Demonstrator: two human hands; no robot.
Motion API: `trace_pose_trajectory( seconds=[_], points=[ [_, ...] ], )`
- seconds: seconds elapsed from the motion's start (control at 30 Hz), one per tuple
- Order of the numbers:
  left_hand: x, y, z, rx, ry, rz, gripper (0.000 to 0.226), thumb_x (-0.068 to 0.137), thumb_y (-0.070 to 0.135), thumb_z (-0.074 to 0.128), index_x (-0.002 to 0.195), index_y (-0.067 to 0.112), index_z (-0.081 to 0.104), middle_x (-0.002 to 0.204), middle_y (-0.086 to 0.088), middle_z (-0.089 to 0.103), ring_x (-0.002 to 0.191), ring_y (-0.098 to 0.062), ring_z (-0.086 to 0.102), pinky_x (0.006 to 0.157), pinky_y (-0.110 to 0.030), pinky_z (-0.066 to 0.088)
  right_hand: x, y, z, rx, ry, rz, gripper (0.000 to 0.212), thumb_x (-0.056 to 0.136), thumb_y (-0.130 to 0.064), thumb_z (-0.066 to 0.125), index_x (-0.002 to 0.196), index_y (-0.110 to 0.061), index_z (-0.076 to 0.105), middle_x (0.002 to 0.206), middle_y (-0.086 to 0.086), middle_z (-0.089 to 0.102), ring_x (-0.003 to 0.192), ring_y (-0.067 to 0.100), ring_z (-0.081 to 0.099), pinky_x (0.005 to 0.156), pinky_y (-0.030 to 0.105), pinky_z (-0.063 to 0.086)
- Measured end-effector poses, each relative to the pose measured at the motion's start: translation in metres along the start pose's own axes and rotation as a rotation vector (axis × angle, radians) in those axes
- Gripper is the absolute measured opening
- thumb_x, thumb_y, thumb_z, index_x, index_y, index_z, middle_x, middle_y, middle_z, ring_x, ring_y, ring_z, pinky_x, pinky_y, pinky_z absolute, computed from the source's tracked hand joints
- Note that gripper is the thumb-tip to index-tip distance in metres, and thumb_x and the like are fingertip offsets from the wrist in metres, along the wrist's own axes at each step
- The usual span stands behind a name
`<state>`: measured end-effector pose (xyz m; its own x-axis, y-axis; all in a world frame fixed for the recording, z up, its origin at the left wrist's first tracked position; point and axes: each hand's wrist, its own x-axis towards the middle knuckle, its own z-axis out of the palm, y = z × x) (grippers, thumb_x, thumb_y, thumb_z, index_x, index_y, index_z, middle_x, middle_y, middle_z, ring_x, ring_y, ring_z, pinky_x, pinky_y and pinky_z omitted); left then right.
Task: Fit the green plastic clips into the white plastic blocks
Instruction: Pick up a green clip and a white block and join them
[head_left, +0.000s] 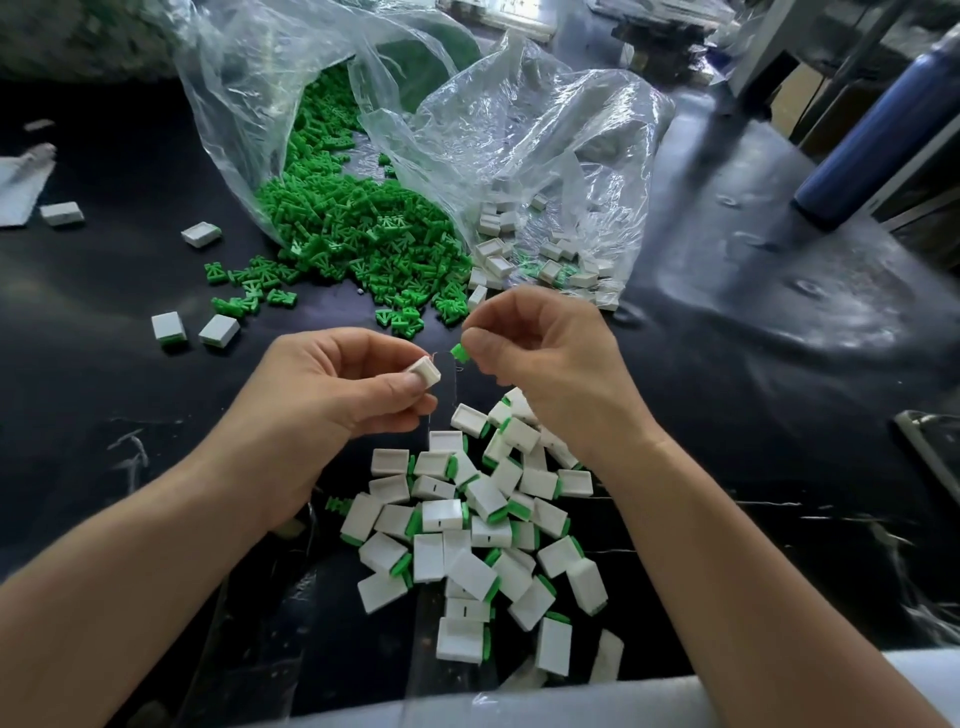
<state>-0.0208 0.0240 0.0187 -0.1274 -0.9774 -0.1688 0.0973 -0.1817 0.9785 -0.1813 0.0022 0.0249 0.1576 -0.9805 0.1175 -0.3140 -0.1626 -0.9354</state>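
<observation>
Black worktop (727, 364): clear bags (519, 130) spilling green clips (353, 234) and white blocks (545, 254), a near heap of fitted blocks (467, 519), a blue bottle (872, 135) lying at right.

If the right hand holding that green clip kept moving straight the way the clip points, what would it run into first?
Most likely the white block pinched in the left hand. The right hand aims its green clip left and slightly down toward it, across a small gap. Depth is hard to judge from one view.
</observation>
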Motion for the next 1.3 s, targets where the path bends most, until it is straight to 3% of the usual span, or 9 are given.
trace_pose_trajectory(
  seconds=[0.3,0.7,0.83,0.93,1.07,1.17,1.3],
  points=[
    [0.000,-0.001,-0.001,-0.001,-0.001,-0.001,0.012,0.053,0.016,0.069,0.064,0.012,0.073,0.068,-0.010,0.071,0.061,-0.016,0.069,0.054,-0.019,0.054,-0.004,-0.003,0.006,0.008,-0.056,-0.001,0.020,0.083,-0.007,0.064,0.072,-0.023,0.060,0.063,0.001,0.063,0.061,0.011,0.059,0.060,0.022,0.049],
    [-0.001,0.000,0.000,0.015,0.010,-0.006,0.016,0.053,0.015,0.068,0.068,0.010,0.071,0.066,-0.010,0.070,0.057,-0.014,0.067,0.051,-0.018,0.054,-0.006,-0.002,0.008,-0.122,-0.062,-0.013,0.021,0.082,-0.010,0.066,0.069,-0.024,0.058,0.064,-0.003,0.062,0.060,0.012,0.059,0.065,0.033,0.053],
    [-0.001,0.002,-0.001,0.029,0.000,-0.001,0.014,0.054,0.015,0.069,0.067,0.010,0.073,0.067,-0.010,0.071,0.057,-0.013,0.066,0.051,-0.018,0.053,-0.007,-0.002,0.009,-0.121,-0.147,0.086,0.022,0.090,-0.017,0.057,0.070,-0.025,0.058,0.060,-0.007,0.061,0.052,0.003,0.057,0.059,0.023,0.050],
    [-0.002,0.003,-0.001,0.027,-0.007,-0.009,0.014,0.054,0.017,0.069,0.066,0.012,0.073,0.066,-0.009,0.070,0.057,-0.014,0.066,0.051,-0.018,0.054,-0.009,-0.003,0.010,-0.213,-0.182,0.076,0.026,0.093,-0.021,0.052,0.067,-0.023,0.055,0.058,-0.008,0.057,0.051,-0.002,0.054,0.059,0.026,0.048],
    [-0.002,0.003,-0.001,0.010,-0.043,-0.053,0.018,0.058,0.015,0.066,0.073,0.009,0.071,0.069,-0.012,0.071,0.058,-0.017,0.068,0.049,-0.019,0.053,-0.010,-0.005,0.010,-0.269,-0.189,0.023,0.029,0.093,-0.019,0.050,0.065,-0.026,0.050,0.063,-0.005,0.055,0.063,0.013,0.053,0.065,0.034,0.047],
    [-0.003,0.003,-0.001,0.045,-0.060,-0.053,0.027,0.058,0.015,0.065,0.081,0.001,0.068,0.068,-0.012,0.071,0.056,-0.016,0.067,0.048,-0.018,0.052,-0.011,-0.006,0.009,-0.284,-0.200,0.018,0.029,0.093,-0.019,0.049,0.065,-0.024,0.050,0.061,-0.006,0.054,0.062,0.014,0.052,0.065,0.035,0.046],
    [-0.005,0.005,-0.001,0.146,-0.085,0.041,0.023,0.059,0.015,0.065,0.077,0.001,0.068,0.065,-0.015,0.070,0.051,-0.015,0.065,0.046,-0.019,0.051,-0.011,-0.008,0.007,-0.368,-0.245,-0.009,0.035,0.093,-0.017,0.049,0.060,-0.026,0.043,0.063,-0.001,0.053,0.065,0.020,0.052,0.062,0.032,0.042]
  ],
)
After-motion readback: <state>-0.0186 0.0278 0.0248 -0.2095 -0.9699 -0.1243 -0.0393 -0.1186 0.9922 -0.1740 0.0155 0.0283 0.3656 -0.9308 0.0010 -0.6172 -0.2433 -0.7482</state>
